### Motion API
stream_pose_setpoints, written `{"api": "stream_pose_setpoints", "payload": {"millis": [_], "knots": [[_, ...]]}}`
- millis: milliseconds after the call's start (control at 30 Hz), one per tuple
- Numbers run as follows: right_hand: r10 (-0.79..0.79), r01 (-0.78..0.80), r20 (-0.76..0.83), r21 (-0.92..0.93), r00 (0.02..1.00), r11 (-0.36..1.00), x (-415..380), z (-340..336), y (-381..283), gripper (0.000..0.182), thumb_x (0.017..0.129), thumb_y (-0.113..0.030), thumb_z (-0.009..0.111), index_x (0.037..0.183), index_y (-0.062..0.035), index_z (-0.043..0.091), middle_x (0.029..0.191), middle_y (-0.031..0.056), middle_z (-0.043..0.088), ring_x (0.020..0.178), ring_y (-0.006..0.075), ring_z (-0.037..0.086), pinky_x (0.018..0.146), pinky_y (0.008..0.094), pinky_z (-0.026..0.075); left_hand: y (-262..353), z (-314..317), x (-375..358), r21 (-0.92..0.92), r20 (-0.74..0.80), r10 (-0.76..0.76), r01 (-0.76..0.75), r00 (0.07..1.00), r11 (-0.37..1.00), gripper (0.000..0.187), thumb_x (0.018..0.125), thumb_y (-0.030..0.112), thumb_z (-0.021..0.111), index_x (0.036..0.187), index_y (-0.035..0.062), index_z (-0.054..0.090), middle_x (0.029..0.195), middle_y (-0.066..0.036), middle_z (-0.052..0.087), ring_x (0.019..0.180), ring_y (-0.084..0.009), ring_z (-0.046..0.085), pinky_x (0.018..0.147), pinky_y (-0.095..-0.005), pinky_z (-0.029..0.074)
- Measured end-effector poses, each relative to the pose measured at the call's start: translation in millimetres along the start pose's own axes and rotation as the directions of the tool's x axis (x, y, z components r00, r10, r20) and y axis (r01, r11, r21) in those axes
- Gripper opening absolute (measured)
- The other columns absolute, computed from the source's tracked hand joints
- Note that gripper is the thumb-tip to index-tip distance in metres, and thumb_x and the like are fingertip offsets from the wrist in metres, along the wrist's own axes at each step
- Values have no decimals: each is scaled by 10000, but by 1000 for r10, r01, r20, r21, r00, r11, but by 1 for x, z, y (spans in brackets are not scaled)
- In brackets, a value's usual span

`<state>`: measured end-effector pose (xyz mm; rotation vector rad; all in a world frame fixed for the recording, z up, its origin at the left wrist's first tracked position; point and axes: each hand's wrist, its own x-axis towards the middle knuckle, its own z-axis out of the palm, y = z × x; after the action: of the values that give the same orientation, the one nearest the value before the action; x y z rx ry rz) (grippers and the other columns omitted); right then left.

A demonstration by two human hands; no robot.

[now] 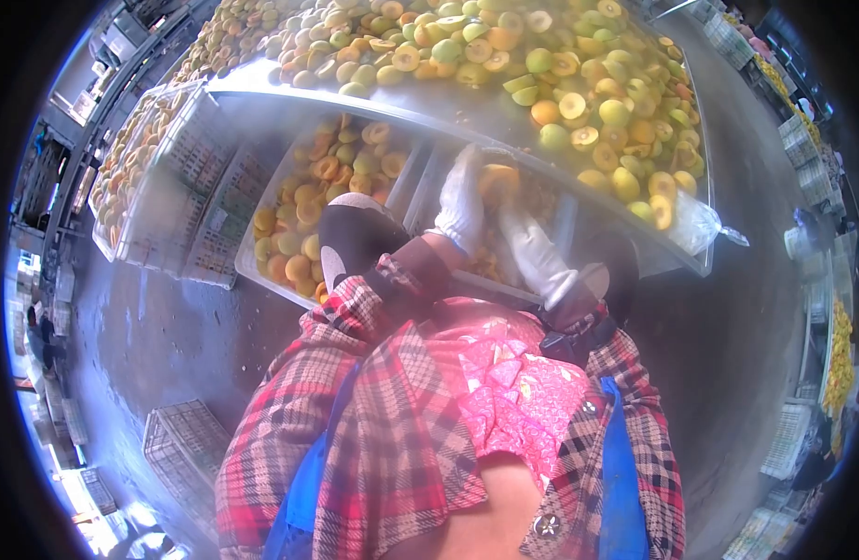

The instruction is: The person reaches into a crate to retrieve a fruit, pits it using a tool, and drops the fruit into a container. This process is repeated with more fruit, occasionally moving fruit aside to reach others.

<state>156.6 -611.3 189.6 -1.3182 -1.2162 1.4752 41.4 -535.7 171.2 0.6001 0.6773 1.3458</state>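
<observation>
My left hand (460,201), in a white glove, reaches over a crate at the table edge with its fingers drawn together. Haze hides what it grips, if anything. My right hand (534,252), also gloved in white, is closed by a blurred yellow-orange peach (497,180), which appears to be in its fingers. Below both hands sits a crate (569,224) with fruit pieces in it. Across the metal table (355,101) ahead lies a large heap of green, yellow and orange peaches (541,61), many cut in half.
Left of my knees, a white crate (252,266) holds peach halves. Beyond it stands a stack of crates (173,187) topped with fruit. A tied clear plastic bag (692,224) lies at the table's right corner. Another crate (182,443) rests on the wet floor (121,345).
</observation>
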Motion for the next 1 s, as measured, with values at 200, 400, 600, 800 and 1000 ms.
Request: {"api": "stream_pose_setpoints", "payload": {"millis": [200,400,600,800,1000], "knots": [[131,-139,120,65,984,988,-10,8,-5,347,998,-527,455,943,-185,474,578,-56,366,386,77,321,350,274,277,26,-5,-9,112,87,-111,101,990,989,386,1006,372,470,1008,26,640,898,-114,691,759,-182,650,676,-308,530],[348,-485,397,326,849,812,-15,6,-20,387,984,-553,469,915,-175,511,572,-89,350,382,53,286,354,249,247,56,1,-20,494,232,-111,-18,966,869,448,989,426,493,905,35,697,782,-45,696,670,-108,626,591,-233,475],[227,-610,634,487,739,625,0,5,10,415,995,-561,427,949,-161,528,558,-94,298,350,37,235,315,229,197,43,-8,-18,529,265,24,-166,964,832,428,983,375,518,851,10,699,774,-71,695,704,-143,652,634,-289,521],[116,-715,770,512,628,476,2,9,5,419,1004,-555,386,1020,-154,508,574,-91,330,349,19,262,311,209,223,24,-27,-2,40,169,-259,256,951,966,438,997,411,484,874,22,647,809,-121,678,708,-233,665,666,-319,554],[61,-740,857,404,512,538,4,9,0,437,994,-549,418,1021,-121,503,577,-83,351,355,14,274,318,206,247,63,-25,7,-218,2,-220,215,975,952,497,1019,449,406,964,-3,606,885,-162,664,780,-287,661,698,-413,566]]}}
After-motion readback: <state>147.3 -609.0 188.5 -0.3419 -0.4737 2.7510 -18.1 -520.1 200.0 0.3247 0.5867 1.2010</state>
